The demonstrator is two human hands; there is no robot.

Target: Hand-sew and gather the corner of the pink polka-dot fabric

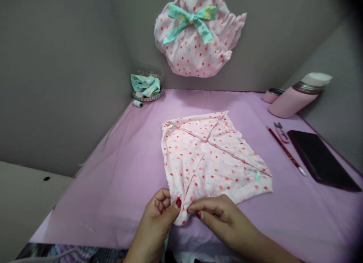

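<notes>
Lilac-covered tabletop (127,161) set between grey walls (65,73): the dotted pink cloth (218,161) lies spread before you, its near-left corner drawn towards the front edge, probably for easy reach. Your left hand (157,213) pinches that corner between thumb and fingers, apparently to steady it. Your right hand (224,217) brings thumb and forefinger to the fabric just beside; whether they grip anything is not discernible. Snips (281,133) and pencil (286,150) lie off to the right, seemingly kept within reach.
</notes>
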